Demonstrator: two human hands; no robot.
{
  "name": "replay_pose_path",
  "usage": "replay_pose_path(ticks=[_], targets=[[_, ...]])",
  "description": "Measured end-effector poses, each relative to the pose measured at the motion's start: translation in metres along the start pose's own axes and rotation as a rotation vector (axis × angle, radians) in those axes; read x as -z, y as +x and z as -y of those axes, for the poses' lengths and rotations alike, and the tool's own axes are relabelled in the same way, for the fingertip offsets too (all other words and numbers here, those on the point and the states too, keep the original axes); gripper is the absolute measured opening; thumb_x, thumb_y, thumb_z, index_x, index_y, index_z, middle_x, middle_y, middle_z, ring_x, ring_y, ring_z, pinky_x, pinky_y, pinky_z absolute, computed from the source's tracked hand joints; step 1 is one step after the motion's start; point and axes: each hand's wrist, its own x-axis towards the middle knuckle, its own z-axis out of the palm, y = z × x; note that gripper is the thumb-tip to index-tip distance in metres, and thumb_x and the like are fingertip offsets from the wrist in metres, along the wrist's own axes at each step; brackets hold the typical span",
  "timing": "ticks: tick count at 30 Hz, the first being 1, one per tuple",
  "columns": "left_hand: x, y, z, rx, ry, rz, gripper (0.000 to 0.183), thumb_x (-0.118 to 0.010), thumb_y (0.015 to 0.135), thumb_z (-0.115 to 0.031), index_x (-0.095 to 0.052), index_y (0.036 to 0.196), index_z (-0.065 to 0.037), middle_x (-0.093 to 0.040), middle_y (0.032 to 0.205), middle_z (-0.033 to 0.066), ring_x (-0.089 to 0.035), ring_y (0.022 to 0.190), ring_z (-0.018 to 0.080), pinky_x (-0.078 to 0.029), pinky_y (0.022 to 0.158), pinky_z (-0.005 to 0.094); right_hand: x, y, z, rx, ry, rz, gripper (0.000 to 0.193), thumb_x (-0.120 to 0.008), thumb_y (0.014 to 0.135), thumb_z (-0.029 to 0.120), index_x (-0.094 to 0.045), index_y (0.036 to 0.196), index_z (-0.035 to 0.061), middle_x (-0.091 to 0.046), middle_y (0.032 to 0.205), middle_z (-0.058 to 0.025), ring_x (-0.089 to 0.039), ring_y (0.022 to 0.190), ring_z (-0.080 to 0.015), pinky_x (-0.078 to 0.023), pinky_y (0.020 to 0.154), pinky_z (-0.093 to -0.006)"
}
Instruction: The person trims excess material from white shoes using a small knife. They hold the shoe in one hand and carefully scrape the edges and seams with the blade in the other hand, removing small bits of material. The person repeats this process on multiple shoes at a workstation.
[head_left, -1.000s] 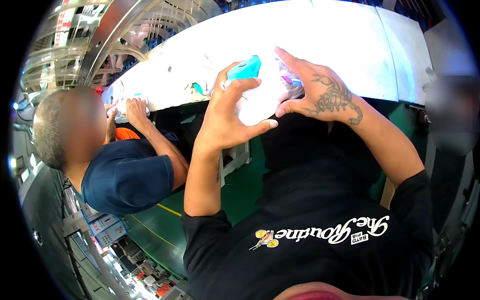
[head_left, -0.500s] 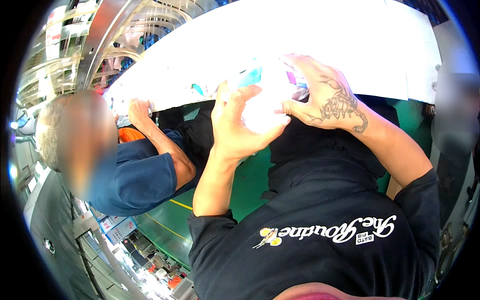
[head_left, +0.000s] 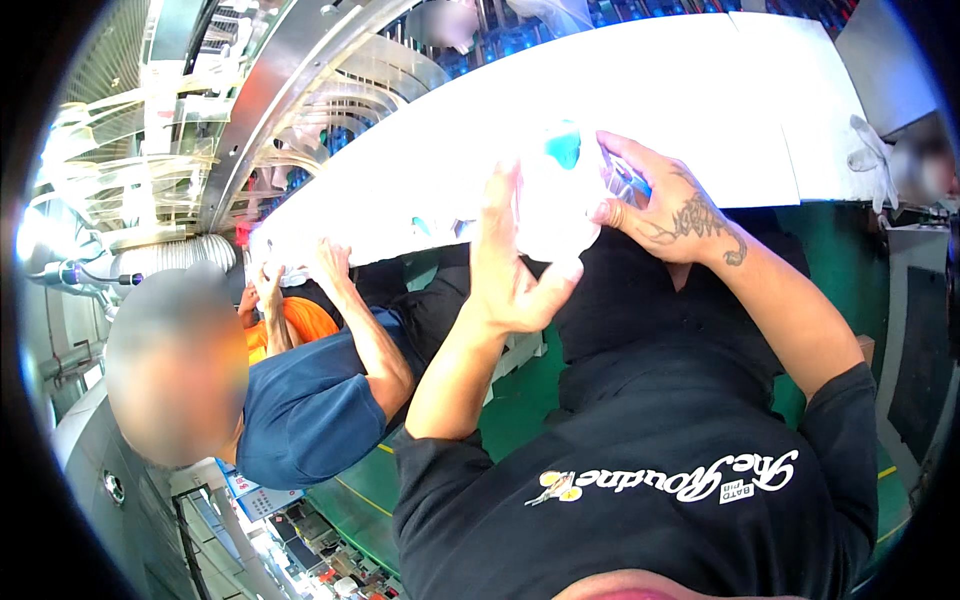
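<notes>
Between my two hands is a washed-out white thing with a bright blue patch (head_left: 555, 218), held above the near edge of the white table; glare hides its exact kind. My left hand (head_left: 512, 265) grips its left side, with the fingers stretched up along it and the thumb at its lower edge. On the other side, my right hand (head_left: 665, 205) holds it between thumb and fingers. A shiny, see-through bluish part (head_left: 626, 183), which looks like plastic film, shows between that thumb and the fingers.
The long white table (head_left: 690, 110) curves across in front of me. To my left a co-worker in a dark blue shirt (head_left: 315, 395) works with both hands at the table. White gloves (head_left: 872, 165) hang at the right end. Metal rails and clear strips (head_left: 370, 75) stand beyond.
The whole view has shifted, showing more beyond the table. My left fingers are straighter along the white thing, and its blue patch now faces differently. The co-worker's hands have moved.
</notes>
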Motion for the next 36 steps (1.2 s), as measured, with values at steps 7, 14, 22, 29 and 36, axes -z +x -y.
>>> replay_pose_path(ticks=[7,14,22,29,36], targets=[[-0.017,-0.008,-0.008,0.266,-0.490,-0.092,0.087,-0.055,0.085,-0.010,-0.027,0.164,0.012,-0.039,0.164,0.0305,-0.045,0.150,0.0403,-0.033,0.126,0.0478,-0.006,-0.010,-0.008,0.017,-0.062,-0.007,0.097,-0.075,0.094,0.063,-0.045,0.159,-0.0023,-0.057,0.152,-0.0284,-0.057,0.142,-0.0423,-0.047,0.118,-0.0476],[-0.018,-0.013,-0.011,0.378,-0.670,-0.248,0.084,-0.049,0.085,-0.007,-0.028,0.165,0.009,-0.036,0.168,0.0269,-0.038,0.155,0.0369,-0.028,0.129,0.0486,-0.005,-0.007,0.010,0.001,-0.185,0.027,0.093,-0.075,0.095,0.062,-0.048,0.158,-0.0008,-0.059,0.149,-0.0283,-0.058,0.140,-0.0420,-0.048,0.117,-0.0486],[0.013,-0.034,0.044,0.391,-0.381,-0.271,0.085,-0.062,0.082,-0.013,-0.034,0.160,0.007,-0.046,0.153,0.0210,-0.046,0.145,0.0317,-0.034,0.124,0.0443,0.079,0.002,-0.051,-0.305,-0.887,-0.214,0.079,-0.073,0.097,0.053,-0.053,0.151,-0.0011,-0.052,0.140,-0.0208,-0.064,0.125,-0.0355,-0.053,0.109,-0.0439],[0.032,-0.032,0.040,0.520,-0.243,-0.099,0.098,-0.075,0.076,-0.019,-0.031,0.160,0.008,-0.046,0.150,0.0227,-0.047,0.142,0.0331,-0.037,0.121,0.0450,0.093,-0.004,-0.070,-0.379,-1.221,-0.169,0.084,-0.072,0.097,0.055,-0.050,0.155,-0.0008,-0.050,0.152,-0.0222,-0.045,0.143,-0.0371,-0.038,0.120,-0.0541],[0.051,-0.032,0.057,0.505,-0.109,-0.028,0.100,-0.078,0.081,-0.020,-0.026,0.161,0.010,-0.049,0.148,0.0257,-0.049,0.141,0.0338,-0.041,0.119,0.0456,-0.028,0.047,-0.009,0.108,-0.312,0.115,0.094,-0.071,0.096,0.061,-0.041,0.161,0.0001,-0.048,0.156,-0.0277,-0.042,0.150,-0.0425,-0.035,0.125,-0.0506]])
